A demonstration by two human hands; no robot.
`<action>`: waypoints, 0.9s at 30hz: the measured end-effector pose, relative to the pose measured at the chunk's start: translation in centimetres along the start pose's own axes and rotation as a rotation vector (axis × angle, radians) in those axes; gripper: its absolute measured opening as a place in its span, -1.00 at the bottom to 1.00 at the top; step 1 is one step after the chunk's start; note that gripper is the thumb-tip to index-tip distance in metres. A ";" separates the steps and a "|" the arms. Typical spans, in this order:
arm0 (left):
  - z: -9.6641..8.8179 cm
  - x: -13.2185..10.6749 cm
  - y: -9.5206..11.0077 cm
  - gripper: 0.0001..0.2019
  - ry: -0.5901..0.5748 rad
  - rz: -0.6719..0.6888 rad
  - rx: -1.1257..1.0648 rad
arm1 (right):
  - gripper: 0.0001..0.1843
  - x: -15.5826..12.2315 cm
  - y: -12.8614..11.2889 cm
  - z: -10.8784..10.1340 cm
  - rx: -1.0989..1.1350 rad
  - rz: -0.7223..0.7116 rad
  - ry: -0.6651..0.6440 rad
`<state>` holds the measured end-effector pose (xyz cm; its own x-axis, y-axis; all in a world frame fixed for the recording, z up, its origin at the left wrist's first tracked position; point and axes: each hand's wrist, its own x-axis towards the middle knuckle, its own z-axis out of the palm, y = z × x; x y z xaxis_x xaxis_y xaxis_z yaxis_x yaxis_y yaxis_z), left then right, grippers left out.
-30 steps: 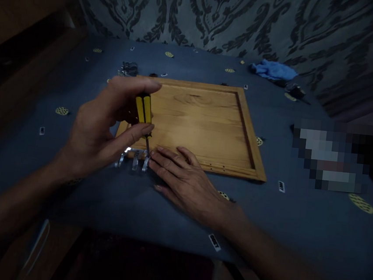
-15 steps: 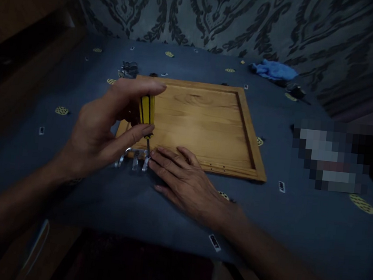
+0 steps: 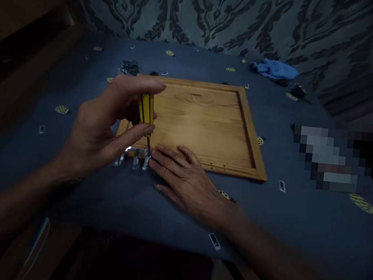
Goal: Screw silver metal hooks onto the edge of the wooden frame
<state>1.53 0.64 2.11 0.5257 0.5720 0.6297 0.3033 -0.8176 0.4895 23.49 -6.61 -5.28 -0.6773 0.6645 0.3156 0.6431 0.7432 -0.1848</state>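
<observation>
A yellow-and-black screwdriver [image 3: 146, 112] stands nearly upright in my left hand [image 3: 97, 127], its handle held between thumb and fingers with the index finger over the top. Its tip meets the right end of a shiny metal hook rack [image 3: 136, 159], which lies along the near left edge of a wooden framed panel [image 3: 205, 115]. My right hand [image 3: 182, 179] lies flat with fingers stretched over the panel's near edge, fingertips close beside the hook rack and the screwdriver tip. The screw under the tip is too small to make out.
Dark metal pieces [image 3: 129, 67] lie behind the panel's far left corner. A blue cloth [image 3: 275, 69] sits at the back right, with a dark object [image 3: 298, 91] near it. A blurred-out item [image 3: 330, 156] is on the right of the dark blue tablecloth [image 3: 126, 213].
Almost nothing differs. The screwdriver handle appears slightly turned and shifted a little in my left hand; my right hand stays in place.
</observation>
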 end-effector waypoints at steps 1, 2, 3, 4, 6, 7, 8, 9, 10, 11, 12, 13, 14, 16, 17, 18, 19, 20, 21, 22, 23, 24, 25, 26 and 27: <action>0.0 0.0 0.0 -0.47 -0.009 -0.006 -0.001 | -0.53 0.0 0.0 0.0 -0.001 -0.002 0.006; 0.0 0.0 0.0 -0.47 -0.011 -0.008 0.005 | -0.53 0.0 0.0 0.0 0.001 -0.005 0.009; 0.0 0.0 0.0 -0.46 -0.006 -0.011 0.016 | -0.53 0.0 0.0 0.1 0.003 -0.007 0.012; 0.1 -0.1 0.0 -0.46 0.000 -0.020 0.033 | -0.54 0.0 0.0 0.1 0.005 -0.008 0.017; 0.1 -0.2 0.0 -0.45 0.013 -0.048 0.080 | -0.54 0.0 0.0 0.2 0.007 -0.008 0.024; 0.2 -0.3 0.0 -0.45 0.025 -0.050 0.102 | -0.54 0.0 0.0 0.2 0.005 -0.010 0.028; 0.2 -0.3 0.0 -0.45 0.036 -0.043 0.121 | -0.54 0.0 0.0 0.2 0.002 -0.010 0.028; 0.2 -0.4 -0.1 -0.45 0.047 -0.032 0.133 | -0.54 0.0 0.0 0.2 -0.001 -0.013 0.028; 0.2 -0.4 -0.1 -0.45 0.057 -0.017 0.138 | -0.53 -0.1 0.0 0.2 -0.003 -0.015 0.025; 0.2 -0.4 -0.1 -0.44 0.062 -0.010 0.133 | -0.53 -0.1 0.1 0.2 -0.004 -0.018 0.026; 0.1 -0.3 -0.1 -0.43 0.057 -0.014 0.120 | -0.53 -0.1 0.1 0.2 -0.005 -0.020 0.026; 0.1 -0.3 -0.1 -0.42 0.044 -0.022 0.097 | -0.53 -0.1 0.1 0.3 -0.006 -0.021 0.028; 0.1 -0.3 0.0 -0.41 0.034 -0.029 0.067 | -0.53 -0.1 0.1 0.3 -0.007 -0.022 0.030; 0.2 -0.2 0.1 -0.41 0.012 -0.066 -0.006 | -0.53 -0.1 0.1 0.3 -0.011 -0.020 0.034; 0.2 -0.2 0.2 -0.41 0.007 -0.082 -0.036 | -0.53 -0.1 0.1 0.4 -0.011 -0.019 0.035; 0.3 -0.2 0.2 -0.41 0.004 -0.090 -0.055 | -0.53 -0.1 0.1 0.4 -0.011 -0.017 0.037; 0.3 -0.2 0.2 -0.41 -0.002 -0.100 -0.060 | -0.53 -0.2 0.1 0.4 -0.012 -0.016 0.037; 0.4 -0.3 0.2 -0.40 -0.007 -0.103 -0.051 | -0.53 -0.2 0.1 0.4 -0.015 -0.015 0.033; 0.4 -0.3 0.1 -0.39 -0.010 -0.092 -0.034 | -0.53 -0.2 0.2 0.4 -0.017 -0.015 0.029; 0.4 -0.4 0.0 -0.37 -0.010 -0.074 -0.007 | -0.53 -0.2 0.2 0.4 -0.019 -0.014 0.025; 0.4 -0.4 -0.2 -0.35 -0.007 -0.052 0.022 | -0.53 -0.2 0.2 0.4 -0.020 -0.014 0.023; 0.4 -0.5 -0.3 -0.33 0.002 -0.025 0.052 | -0.54 -0.2 0.2 0.4 -0.019 -0.014 0.020; 0.4 -0.5 -0.4 -0.32 0.012 0.002 0.079 | -0.54 -0.2 0.2 0.4 -0.018 -0.014 0.022; 0.4 -0.5 -0.5 -0.32 0.021 0.025 0.100 | -0.54 -0.2 0.2 0.4 -0.017 -0.015 0.025; 0.4 -0.5 -0.6 -0.32 0.023 0.033 0.110 | -0.54 -0.2 0.1 0.4 -0.017 -0.016 0.027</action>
<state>1.37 0.78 1.31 0.5192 0.5447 0.6585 0.3716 -0.8378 0.4000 23.57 -6.58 -5.70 -0.6780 0.6501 0.3430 0.6384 0.7521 -0.1637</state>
